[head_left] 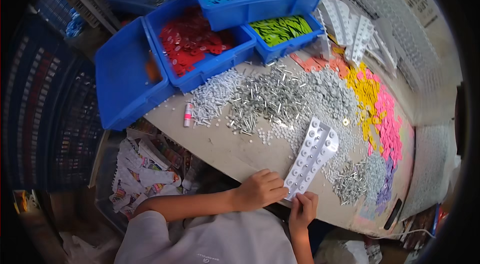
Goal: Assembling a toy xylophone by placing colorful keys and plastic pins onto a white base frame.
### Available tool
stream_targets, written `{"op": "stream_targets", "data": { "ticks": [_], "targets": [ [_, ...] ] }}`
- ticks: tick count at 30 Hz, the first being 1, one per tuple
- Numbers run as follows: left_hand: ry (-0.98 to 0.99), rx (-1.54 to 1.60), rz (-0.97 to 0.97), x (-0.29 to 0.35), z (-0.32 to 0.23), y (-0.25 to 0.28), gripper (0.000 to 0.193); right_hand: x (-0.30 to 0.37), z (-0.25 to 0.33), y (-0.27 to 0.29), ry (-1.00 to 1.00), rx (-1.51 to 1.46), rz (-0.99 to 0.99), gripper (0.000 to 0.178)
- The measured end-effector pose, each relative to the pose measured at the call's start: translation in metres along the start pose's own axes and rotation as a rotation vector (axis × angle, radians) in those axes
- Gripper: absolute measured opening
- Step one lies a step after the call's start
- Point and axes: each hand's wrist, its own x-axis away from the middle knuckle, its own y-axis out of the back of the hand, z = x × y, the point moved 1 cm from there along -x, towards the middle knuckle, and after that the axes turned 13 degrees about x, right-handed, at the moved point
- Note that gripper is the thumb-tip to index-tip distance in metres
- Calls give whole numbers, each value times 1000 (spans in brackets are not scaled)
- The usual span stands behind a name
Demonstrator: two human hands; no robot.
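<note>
A head-worn fisheye camera looks down and forward from close above a flat beige worktable (202, 145), seen wide.

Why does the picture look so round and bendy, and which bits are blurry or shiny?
Head view: the fisheye lens bows the table edge and leaves dark corners; head view, far left: the dark blue crates look dim and smeary; head view, middle: metal pins glint, and the white strip looks bright, its round bumps clear enough to see.
</note>
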Motion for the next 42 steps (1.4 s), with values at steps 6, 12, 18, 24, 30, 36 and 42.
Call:
{"op": "stream_targets", "data": {
  "ticks": [6, 12, 18, 24, 30, 36, 42],
  "targets": [
    [-22, 144, -15, 1, 14, -8, 12, -13, 3, 11, 38, -7, -78, 13],
    [-1, 265, -79, 4, 11, -11, 12, -150, 81, 24, 460, 69, -137, 18],
    [164, -8, -277, 33, 30, 27, 20, -289, 178, -88, 698, -83, 14, 15],
    [224, -197, -429, 29, 41, 55, 31, -377, 183, -214, 455, 387, 310, 35],
    [278, -257, -394, 34, 43, 43, 28, -399, 189, -260, 325, 495, 595, 52],
    [175, -151, -390, 36, 37, 53, 23, -386, 200, -288, 408, 624, 629, 63],
    [180, -253, -705, 56, 8, 181, 14, -389, 195, -283, 400, 462, 626, 81]
  ]
}}
